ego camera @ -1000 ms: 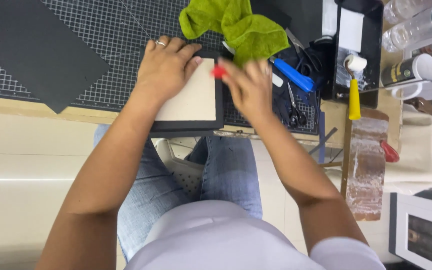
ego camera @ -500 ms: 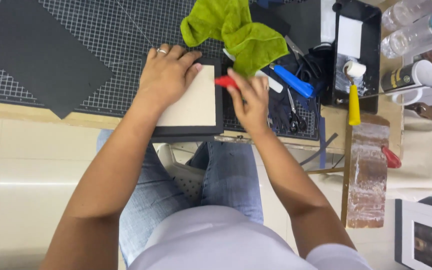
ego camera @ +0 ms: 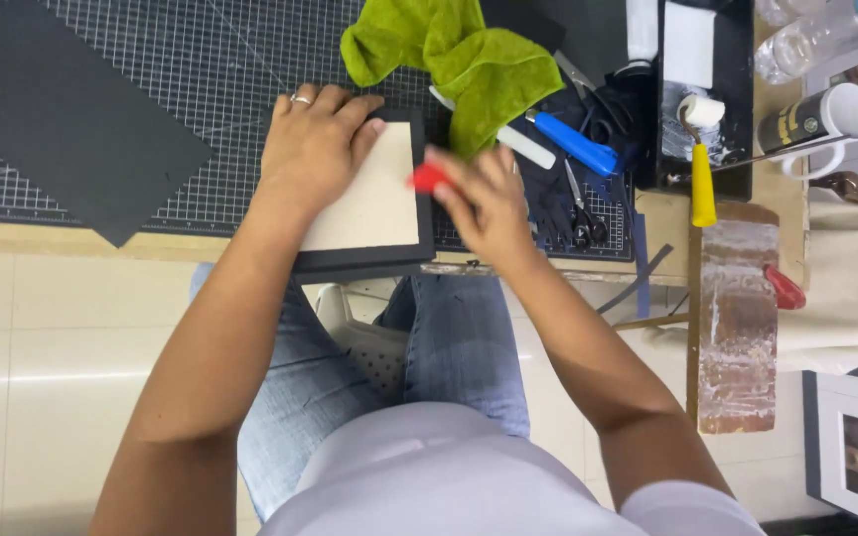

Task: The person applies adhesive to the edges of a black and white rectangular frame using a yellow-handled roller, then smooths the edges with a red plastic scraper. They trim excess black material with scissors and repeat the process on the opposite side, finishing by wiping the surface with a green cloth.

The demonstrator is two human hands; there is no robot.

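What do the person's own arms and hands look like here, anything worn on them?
Both arms are bare from the hands up to short, pale lilac-grey sleeves at the shoulders. The left hand wears a thin, silver-coloured ring on one finger. The right hand is motion-blurred; no ring, watch or glove can be made out on it. Neither wrist shows a band.
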